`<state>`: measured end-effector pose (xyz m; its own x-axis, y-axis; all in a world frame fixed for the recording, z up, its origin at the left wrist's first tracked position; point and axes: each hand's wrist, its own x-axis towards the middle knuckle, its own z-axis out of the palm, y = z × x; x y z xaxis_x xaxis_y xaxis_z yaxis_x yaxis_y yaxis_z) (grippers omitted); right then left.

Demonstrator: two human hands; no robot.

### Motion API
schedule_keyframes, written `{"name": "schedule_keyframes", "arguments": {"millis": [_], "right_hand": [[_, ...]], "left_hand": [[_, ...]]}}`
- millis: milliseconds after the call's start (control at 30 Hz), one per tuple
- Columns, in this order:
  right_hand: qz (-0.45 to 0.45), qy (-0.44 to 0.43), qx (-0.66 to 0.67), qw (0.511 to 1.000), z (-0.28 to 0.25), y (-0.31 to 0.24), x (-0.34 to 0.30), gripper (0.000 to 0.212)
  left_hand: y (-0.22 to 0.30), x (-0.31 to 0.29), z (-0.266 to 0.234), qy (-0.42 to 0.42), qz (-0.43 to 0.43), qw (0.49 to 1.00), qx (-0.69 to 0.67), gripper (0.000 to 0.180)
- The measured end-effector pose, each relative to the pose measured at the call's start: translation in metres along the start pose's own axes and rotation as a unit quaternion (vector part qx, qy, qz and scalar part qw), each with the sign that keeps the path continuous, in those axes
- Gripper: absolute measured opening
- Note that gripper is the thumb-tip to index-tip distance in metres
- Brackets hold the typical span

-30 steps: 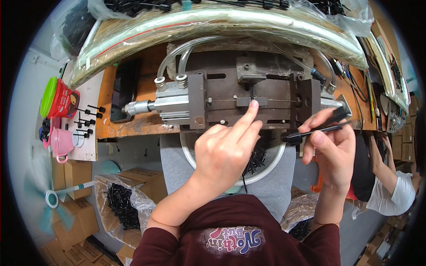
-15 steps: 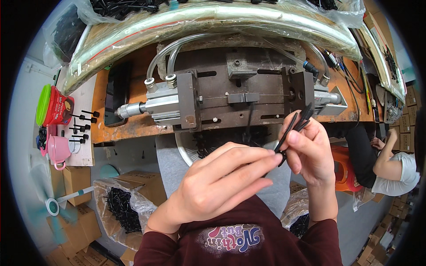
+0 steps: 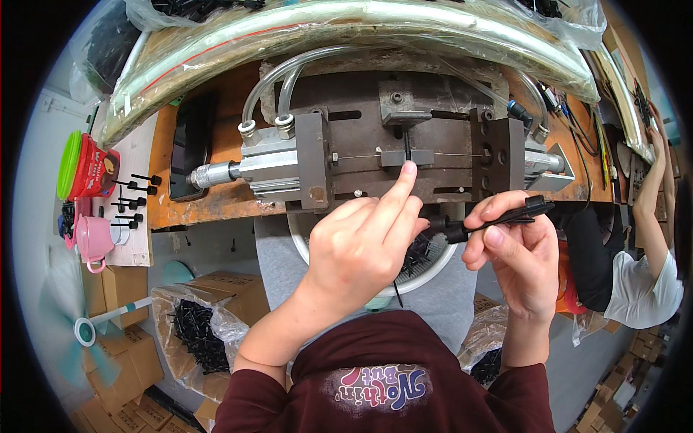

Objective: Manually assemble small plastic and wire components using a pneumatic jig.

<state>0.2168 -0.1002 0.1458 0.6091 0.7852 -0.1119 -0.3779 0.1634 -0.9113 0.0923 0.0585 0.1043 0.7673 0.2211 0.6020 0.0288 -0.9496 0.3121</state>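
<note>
My left hand (image 3: 364, 238) reaches over the front of a metal clamping fixture (image 3: 361, 137), index finger stretched out and the other fingers partly bent. Its fingertip touches the near end of a thin black stem (image 3: 408, 144), which lies across a small dark block (image 3: 393, 158) in the fixture's middle. To the right, my right hand (image 3: 523, 252) is closed around a small bundle of black plastic stemmed parts (image 3: 509, 216) with thicker heads. Below, partly hidden by my left hand, a white basin (image 3: 434, 270) holds more black parts. One thin stem crosses its near rim; whether a hand holds it cannot be told.
Clear hoses (image 3: 289, 83) run to cylinders at both fixture ends. A phone (image 3: 191, 148), a red tub (image 3: 90, 169) and a pink cup (image 3: 94, 234) are at left. An open carton (image 3: 198, 335) of black parts stands below. Another person (image 3: 642, 281) sits at right.
My hands have moved apart. The left has gone forward to the block, where a black stem now lies; the right has shifted slightly right with its bundle. The other person's arm has risen.
</note>
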Motion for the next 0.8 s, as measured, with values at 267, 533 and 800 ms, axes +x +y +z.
{"name": "schedule_keyframes", "arguments": {"millis": [267,533,800], "right_hand": [[-0.007,0.046,-0.058,0.997,-0.009,0.003,0.0,0.018],[0.033,0.027,-0.002,0.999,0.005,0.014,0.003,0.01],[-0.029,0.028,-0.051,0.998,-0.005,0.012,0.005,0.021]], "left_hand": [[0.002,0.006,-0.005,-0.033,-0.016,0.999,0.013,0.026],[0.016,-0.003,-0.022,-0.032,0.041,0.975,-0.217,0.036],[0.01,-0.005,-0.022,0.012,-0.036,0.992,-0.118,0.032]]}}
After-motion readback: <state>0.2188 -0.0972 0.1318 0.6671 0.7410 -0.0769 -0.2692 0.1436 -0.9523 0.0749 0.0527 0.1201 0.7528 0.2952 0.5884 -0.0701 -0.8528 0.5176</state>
